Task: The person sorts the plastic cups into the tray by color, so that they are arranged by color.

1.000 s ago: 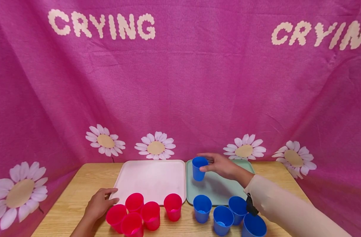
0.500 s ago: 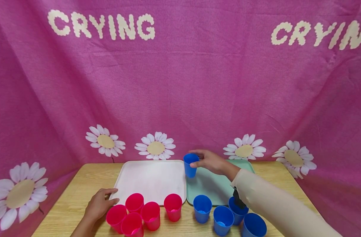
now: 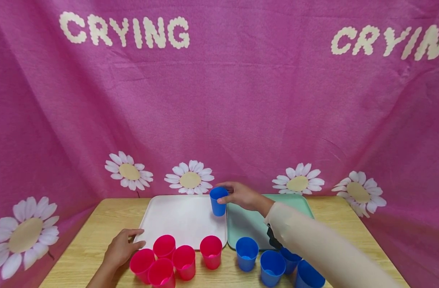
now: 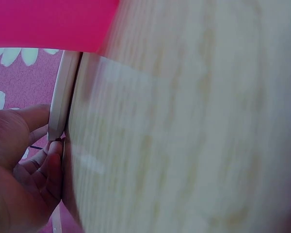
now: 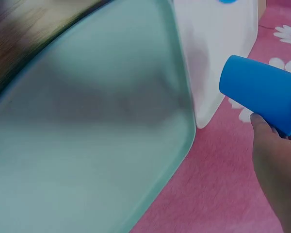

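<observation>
While the left hand [image 3: 120, 249] rests open on the table [image 3: 90, 240] at lower left, the right hand [image 3: 242, 196] grips a blue cup [image 3: 218, 201] at centre frame, above the white tray's [image 3: 180, 218] right edge.

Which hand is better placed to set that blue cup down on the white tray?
Right. The right hand already grips the blue cup above the white tray. The left hand rests on the table by the red cups.

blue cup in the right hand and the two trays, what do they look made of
Blue cup: likely plastic, matte, evenly coloured thin wall. White tray and green tray: probably moulded plastic or melamine, smooth with rounded raised rims and a soft sheen; cannot tell which.
</observation>
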Tool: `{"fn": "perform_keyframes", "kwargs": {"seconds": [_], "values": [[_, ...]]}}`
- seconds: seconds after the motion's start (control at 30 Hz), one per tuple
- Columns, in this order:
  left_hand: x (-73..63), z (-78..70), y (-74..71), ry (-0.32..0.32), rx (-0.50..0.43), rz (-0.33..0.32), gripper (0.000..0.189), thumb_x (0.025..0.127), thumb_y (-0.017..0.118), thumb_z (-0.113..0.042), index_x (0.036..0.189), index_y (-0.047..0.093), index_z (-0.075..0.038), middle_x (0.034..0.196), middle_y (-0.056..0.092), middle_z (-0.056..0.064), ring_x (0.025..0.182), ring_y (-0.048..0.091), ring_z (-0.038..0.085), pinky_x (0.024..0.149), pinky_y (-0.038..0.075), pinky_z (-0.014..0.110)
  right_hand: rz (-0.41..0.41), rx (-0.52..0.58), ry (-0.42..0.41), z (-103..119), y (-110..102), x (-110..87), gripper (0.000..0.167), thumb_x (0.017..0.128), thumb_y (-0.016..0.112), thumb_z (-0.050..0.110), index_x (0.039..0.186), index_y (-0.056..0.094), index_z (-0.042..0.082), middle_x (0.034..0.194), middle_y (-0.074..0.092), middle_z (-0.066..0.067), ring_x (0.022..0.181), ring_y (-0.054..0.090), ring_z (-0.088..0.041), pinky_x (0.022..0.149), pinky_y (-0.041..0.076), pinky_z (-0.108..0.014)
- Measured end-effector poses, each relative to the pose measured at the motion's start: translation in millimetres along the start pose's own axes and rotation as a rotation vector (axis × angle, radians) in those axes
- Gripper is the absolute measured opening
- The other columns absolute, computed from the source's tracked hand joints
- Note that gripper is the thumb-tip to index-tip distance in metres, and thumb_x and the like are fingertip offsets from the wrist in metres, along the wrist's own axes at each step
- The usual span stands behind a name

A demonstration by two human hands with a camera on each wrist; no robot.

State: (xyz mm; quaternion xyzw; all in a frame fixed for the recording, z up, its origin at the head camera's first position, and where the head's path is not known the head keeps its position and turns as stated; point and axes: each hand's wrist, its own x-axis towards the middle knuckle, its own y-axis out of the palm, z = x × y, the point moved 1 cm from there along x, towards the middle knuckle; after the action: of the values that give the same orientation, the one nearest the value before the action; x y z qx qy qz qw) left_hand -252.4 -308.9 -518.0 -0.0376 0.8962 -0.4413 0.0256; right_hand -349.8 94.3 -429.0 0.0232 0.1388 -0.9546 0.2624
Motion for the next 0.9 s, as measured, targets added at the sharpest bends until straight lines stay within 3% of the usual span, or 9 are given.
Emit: {"fn": "perform_keyframes", "kwargs": {"seconds": [0.27,0.5,0.9], "values": [[-1.7,1.3,-0.7,0.001,0.003,0.0,0.046,0.087,0.081,-0.02,0.128,0.071,-0.002,0.124,0.063,0.025,0.122,0.056,0.049,0.098,0.046,0.063,-0.012,-0.037,0.013,3.3,18.4,12.2,0.069,0.092,0.077,0.011,0.153,0.048,0.006,0.151,0.051,-0.021,0.141,0.046,-0.044,0.111,0.043,-0.059],[-2.0,2.9,2.6,0.016,-0.006,-0.007,0.045,0.087,0.081,-0.02,0.127,0.071,-0.002,0.123,0.063,0.024,0.122,0.057,0.049,0.097,0.047,0.062,0.004,-0.004,0.026,1.0,31.9,24.7,0.067,0.092,0.077,0.009,0.153,0.048,0.005,0.151,0.05,-0.022,0.141,0.045,-0.045,0.111,0.043,-0.058],[-1.6,0.7,1.1,0.02,-0.006,-0.007,0.045,0.087,0.081,-0.02,0.127,0.071,-0.002,0.125,0.063,0.024,0.123,0.056,0.05,0.097,0.046,0.063,0.013,-0.053,0.0,6.8,51.6,45.0,0.066,0.091,0.078,0.01,0.151,0.05,0.004,0.155,0.047,-0.02,0.146,0.04,-0.044,0.111,0.045,-0.054]]}}
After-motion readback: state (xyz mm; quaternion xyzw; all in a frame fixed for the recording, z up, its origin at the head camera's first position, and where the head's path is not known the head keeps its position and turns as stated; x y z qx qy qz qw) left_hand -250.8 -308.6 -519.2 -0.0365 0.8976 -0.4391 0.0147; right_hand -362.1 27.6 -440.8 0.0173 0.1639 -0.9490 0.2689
